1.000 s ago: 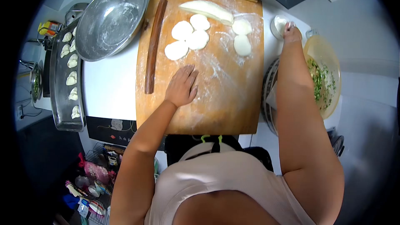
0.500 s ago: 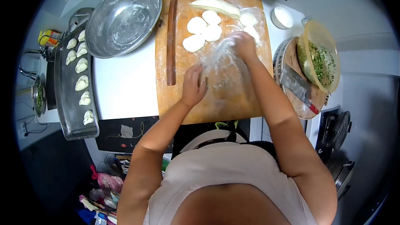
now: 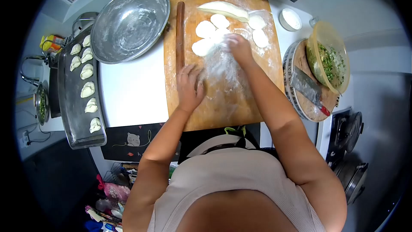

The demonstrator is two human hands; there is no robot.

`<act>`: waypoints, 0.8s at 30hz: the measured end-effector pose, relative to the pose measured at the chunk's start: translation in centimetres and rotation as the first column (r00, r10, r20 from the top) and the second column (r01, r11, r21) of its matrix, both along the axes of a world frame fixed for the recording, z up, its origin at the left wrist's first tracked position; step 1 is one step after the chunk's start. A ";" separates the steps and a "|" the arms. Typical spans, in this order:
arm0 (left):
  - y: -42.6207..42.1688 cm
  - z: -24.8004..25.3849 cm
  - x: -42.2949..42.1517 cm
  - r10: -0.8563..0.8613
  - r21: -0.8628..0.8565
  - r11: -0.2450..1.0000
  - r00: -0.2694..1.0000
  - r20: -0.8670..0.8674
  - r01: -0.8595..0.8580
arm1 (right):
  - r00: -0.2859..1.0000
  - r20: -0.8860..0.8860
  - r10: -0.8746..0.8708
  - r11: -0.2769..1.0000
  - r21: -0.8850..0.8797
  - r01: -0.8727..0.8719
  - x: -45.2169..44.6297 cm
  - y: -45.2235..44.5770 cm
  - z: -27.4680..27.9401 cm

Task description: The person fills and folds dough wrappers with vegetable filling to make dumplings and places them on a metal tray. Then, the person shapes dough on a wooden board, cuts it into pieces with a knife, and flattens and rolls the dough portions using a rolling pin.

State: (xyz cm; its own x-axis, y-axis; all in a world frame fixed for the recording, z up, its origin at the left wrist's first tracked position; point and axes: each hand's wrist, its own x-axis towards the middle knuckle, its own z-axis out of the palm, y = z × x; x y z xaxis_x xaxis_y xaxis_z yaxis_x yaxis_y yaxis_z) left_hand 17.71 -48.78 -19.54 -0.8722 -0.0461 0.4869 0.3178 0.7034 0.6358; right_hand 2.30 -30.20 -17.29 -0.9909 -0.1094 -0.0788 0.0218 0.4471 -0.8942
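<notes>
On the floured wooden board (image 3: 240, 111), my left hand (image 3: 189, 88) lies over the near end of a wooden rolling pin (image 3: 180, 30), fingers stretched out and thumb apart. My right hand (image 3: 240, 49) is above the loose flour (image 3: 221, 66), beside the dough discs; its fingers are smeared by motion. Several flattened dough discs (image 3: 205, 29) lie close together at the upper middle. Two more, including this dough disc (image 3: 260, 38), are to the right. A long strip of dough (image 3: 224, 9) rests behind them.
A floury metal bowl (image 3: 128, 25) stands left of the board, beside a tray (image 3: 81, 139) of several filled dumplings (image 3: 87, 89). To the right are a small white bowl (image 3: 291, 19), a cleaver (image 3: 307, 88) on a round chopping block (image 3: 309, 111), and a bowl of green filling (image 3: 330, 66).
My left hand has moved left onto the rolling pin's near end. My right hand has shifted left, over the flour towards the clustered discs. The whole view has shifted slightly.
</notes>
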 end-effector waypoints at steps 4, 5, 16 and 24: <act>-1.7 0.9 -1.4 0.248 -0.166 0.957 0.968 0.044 -0.238 | 0.998 -0.057 0.011 0.886 0.463 0.016 -0.2 3.8 -1.3; -1.9 0.8 -2.3 0.292 -0.170 0.948 0.949 0.119 -0.270 | 0.994 -0.101 0.028 0.845 0.534 0.030 0.2 4.0 -1.3; -4.0 0.9 -5.4 0.348 -0.185 0.936 0.699 0.624 -0.300 | 0.619 -0.190 0.762 0.435 0.858 -0.272 -2.6 -7.0 -2.2; -4.7 0.7 5.5 0.269 -0.012 0.950 0.798 0.540 -0.312 | 0.677 0.067 0.733 0.589 0.437 -0.680 0.0 0.0 -1.6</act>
